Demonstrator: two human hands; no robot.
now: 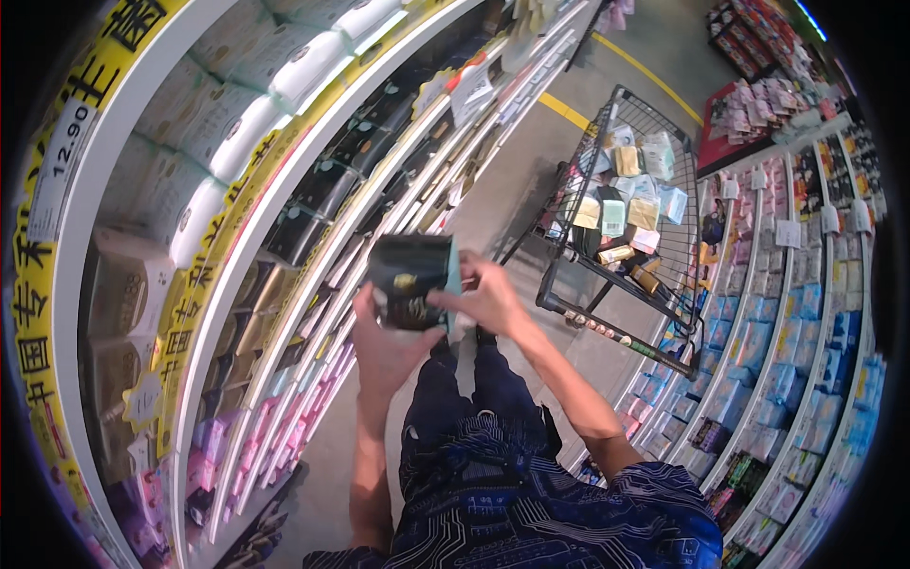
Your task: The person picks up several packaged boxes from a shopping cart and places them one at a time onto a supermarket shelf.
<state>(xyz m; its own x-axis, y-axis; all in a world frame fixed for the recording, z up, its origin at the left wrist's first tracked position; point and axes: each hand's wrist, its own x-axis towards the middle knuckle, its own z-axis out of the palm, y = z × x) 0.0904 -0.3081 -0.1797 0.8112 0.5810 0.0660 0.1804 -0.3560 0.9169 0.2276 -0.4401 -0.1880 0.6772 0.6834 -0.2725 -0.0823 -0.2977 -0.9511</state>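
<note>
Floor strip [512, 180] open between left shelving [210, 302] and loaded cart [607, 332]; cart bars way forward-right of right hand [488, 296].

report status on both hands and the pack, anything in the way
Left hand and right hand both on the pack. Dark, teal-edged pack held up off the shelves. Loaded cart to the right, clear of both hands.

Light is fairly bright and even, the floor [502, 204] a dull grey. A white strip [381, 33] glares along the left shelf [64, 303], washing out the white packs [308, 66], and a bluish lamp [810, 19] flares at upper right. The dark pack [408, 261] is soft — blurred, perhaps, by motion. Straight edges bow toward the rim — fine detail smears there, and the corners fall to black.
</note>
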